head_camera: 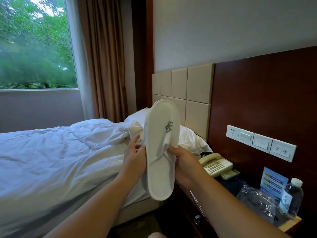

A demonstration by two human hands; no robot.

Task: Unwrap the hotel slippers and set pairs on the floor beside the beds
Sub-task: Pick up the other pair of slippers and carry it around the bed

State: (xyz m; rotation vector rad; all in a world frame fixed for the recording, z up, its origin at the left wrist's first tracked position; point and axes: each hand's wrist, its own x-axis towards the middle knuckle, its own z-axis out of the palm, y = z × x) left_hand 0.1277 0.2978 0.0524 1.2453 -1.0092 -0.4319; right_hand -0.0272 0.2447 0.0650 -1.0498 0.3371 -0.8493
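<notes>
Hotel room, pretty standard setup. There's a bed point(51, 152) on the left with a rumpled white duvet and a pillow point(190, 140) pushed up against a tiled beige headboard point(188, 86). Behind it a big window point(34, 43) full of green trees, brown curtain point(103, 57) hanging at its right edge. On the right, a dark wood wall panel carries a row of white switches point(260, 142). Below that sits a dark nightstand point(193, 201) with a cream phone point(217, 164), a crumpled clear plastic wrapper point(257, 201), a small blue card point(272, 181) standing upright, and a water bottle point(290, 196) near the corner.

The slippers point(160, 152) are up in the air in the middle of the view, over the gap between bed and nightstand. They're white, flat, stacked together as a pair, standing toe-up, with a grey logo on the strap. No wrapper on them that I can see. The left hand point(135, 155) holds the left edge with fingers curled onto it, index finger sticking up a bit. The right hand point(184, 162) grips the right edge around the strap, fingers wrapped in behind so you can't really see the tips.
</notes>
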